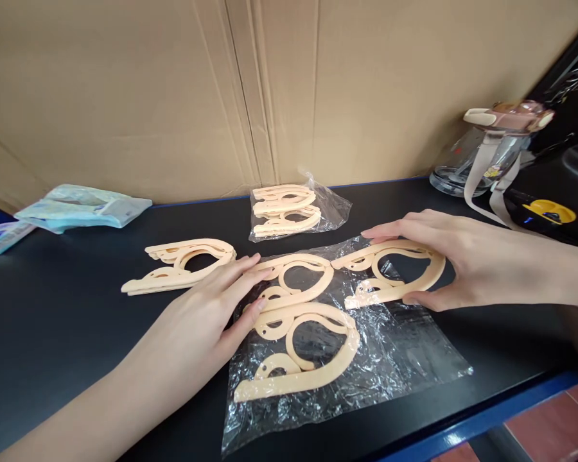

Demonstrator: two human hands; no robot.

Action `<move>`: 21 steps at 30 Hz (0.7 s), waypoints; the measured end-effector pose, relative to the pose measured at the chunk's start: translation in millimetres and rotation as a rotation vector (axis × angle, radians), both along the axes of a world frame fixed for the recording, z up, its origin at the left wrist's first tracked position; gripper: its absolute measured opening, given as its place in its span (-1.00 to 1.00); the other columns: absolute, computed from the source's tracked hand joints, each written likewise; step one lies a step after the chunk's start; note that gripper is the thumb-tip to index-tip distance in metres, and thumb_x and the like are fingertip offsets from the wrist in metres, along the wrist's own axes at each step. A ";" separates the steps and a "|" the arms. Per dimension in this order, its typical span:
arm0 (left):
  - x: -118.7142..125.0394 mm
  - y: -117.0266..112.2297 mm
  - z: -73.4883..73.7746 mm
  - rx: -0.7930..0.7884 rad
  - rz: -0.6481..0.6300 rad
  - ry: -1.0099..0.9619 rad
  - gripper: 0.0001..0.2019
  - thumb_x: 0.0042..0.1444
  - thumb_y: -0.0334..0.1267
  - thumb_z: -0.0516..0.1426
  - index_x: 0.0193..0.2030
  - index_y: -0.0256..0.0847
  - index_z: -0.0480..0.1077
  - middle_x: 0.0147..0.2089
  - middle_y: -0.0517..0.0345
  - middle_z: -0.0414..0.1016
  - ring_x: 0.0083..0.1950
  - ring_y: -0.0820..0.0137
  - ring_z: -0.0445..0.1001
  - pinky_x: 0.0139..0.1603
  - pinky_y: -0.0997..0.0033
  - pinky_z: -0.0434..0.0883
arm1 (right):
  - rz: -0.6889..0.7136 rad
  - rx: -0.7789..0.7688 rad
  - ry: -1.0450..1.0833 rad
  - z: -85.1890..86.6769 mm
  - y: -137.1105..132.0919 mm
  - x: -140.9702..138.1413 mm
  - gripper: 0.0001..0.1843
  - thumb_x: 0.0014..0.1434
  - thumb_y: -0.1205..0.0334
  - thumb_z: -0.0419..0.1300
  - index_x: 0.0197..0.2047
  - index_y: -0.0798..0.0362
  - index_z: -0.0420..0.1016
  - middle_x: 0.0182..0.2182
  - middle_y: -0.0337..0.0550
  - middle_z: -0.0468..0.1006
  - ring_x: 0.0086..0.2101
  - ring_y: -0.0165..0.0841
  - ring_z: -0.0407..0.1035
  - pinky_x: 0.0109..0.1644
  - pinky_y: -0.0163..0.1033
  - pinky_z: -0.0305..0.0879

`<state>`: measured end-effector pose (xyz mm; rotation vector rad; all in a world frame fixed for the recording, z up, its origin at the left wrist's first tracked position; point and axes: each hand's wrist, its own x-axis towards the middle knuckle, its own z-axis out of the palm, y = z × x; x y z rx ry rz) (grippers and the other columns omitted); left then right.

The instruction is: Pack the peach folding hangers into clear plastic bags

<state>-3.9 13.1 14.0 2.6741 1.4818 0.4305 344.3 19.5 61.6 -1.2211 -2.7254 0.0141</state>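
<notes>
Several peach plastic folding hangers lie on a clear plastic bag [404,350] spread on the black tabletop. My left hand [207,314] rests flat with fingers stretched, its fingertips touching the middle hanger [296,282]. My right hand [443,256] is wrapped round the right hanger [399,269], thumb below and fingers over its top edge. A third hanger [303,350] lies nearer me on the bag.
Another folded hanger [183,263] lies bare at the left. A sealed bag of hangers [293,210] sits by the cardboard wall [173,96]. Blue wipe packs [77,208] lie far left; a strapped water bottle [496,151] stands at the right. The table's blue front edge [486,420] is close.
</notes>
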 end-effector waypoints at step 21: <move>-3.5 -1.5 -10.8 -0.158 -0.007 -0.231 -0.38 0.26 0.19 0.10 0.40 0.11 0.18 0.34 0.11 0.41 0.32 0.03 0.41 0.28 -0.06 0.43 | -0.097 -0.124 0.034 -25.4 10.5 -0.9 0.13 0.09 -0.21 0.34 0.53 -0.19 -0.19 -0.10 -0.11 0.59 -0.18 -0.11 0.50 -0.10 0.01 0.45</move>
